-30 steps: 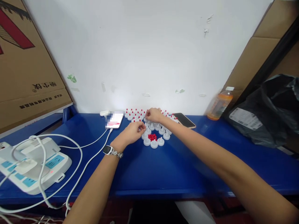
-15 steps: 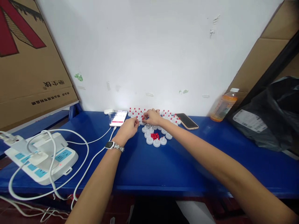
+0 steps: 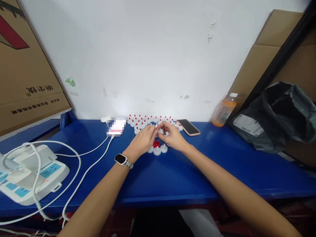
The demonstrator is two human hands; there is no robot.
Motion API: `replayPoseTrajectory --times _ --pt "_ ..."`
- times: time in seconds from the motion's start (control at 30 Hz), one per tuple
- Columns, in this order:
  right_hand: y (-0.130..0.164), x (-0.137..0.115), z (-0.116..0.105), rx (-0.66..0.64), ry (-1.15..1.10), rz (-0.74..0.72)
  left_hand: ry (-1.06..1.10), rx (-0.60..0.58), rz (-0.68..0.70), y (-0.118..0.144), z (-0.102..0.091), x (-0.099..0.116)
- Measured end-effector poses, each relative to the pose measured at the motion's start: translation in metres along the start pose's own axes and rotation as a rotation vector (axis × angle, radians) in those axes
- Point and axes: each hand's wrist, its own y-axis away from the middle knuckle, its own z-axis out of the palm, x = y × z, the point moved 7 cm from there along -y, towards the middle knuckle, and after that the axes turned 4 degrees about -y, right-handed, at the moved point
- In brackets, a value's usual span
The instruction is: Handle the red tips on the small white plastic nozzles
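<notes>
My right hand (image 3: 171, 135) grips a white nozzle cap (image 3: 160, 131) between thumb and fingers above the table. My left hand (image 3: 145, 138) meets it there, its fingertips pinched together at the cap's top; whatever they hold is too small to make out. Behind both hands stand several white caps with red tips (image 3: 137, 129), in loose rows near the wall. In front, a small heap of red tips (image 3: 156, 144) lies beside white caps without red tips (image 3: 157, 150). Some caps beneath my hands are hidden.
On the blue table (image 3: 170, 177), a phone with a cable (image 3: 117, 127) lies left and a dark-screened phone (image 3: 189, 127) right. A power strip (image 3: 37, 177) with looping cords sits far left. An orange drink bottle (image 3: 224, 110) and black plastic bag (image 3: 269, 121) stand at right.
My right hand has come back from the rows of caps, now holding a white nozzle cap. My left hand has moved right to meet it. The camera view has shifted slightly.
</notes>
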Motion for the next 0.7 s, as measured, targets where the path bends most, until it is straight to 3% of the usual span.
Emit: replayPoseTrajectory --times 0.13,0.23,0.3,0.4,0.47,0.5,0.57,0.7 --pt "0.010 -0.009 -0.003 -0.002 -0.051 -0.037 -0.045 0.043 0.042 -0.001 0.000 0.014" --pt "0.012 -0.022 -0.010 0.021 0.016 -0.105 0.062 0.109 0.044 -0.003 -0.005 0.019" --pt "0.012 -0.028 -0.020 0.063 0.106 -0.169 0.184 0.188 -0.027 -0.004 -0.012 0.012" --pt "0.010 -0.025 -0.043 0.214 0.224 -0.185 0.310 0.357 -0.256 -0.001 -0.022 -0.015" --pt "0.008 -0.018 -0.054 0.295 0.246 -0.133 0.274 0.253 -0.232 -0.003 -0.014 -0.018" --pt "0.007 -0.014 -0.055 0.302 0.234 -0.103 0.211 0.130 -0.141 -0.006 -0.004 -0.013" --pt "0.005 -0.006 -0.049 0.264 0.188 -0.051 0.065 -0.005 0.001 -0.006 0.011 -0.002" --pt "0.004 0.003 -0.042 0.249 0.142 -0.020 -0.037 -0.103 0.060 -0.003 0.020 0.005"
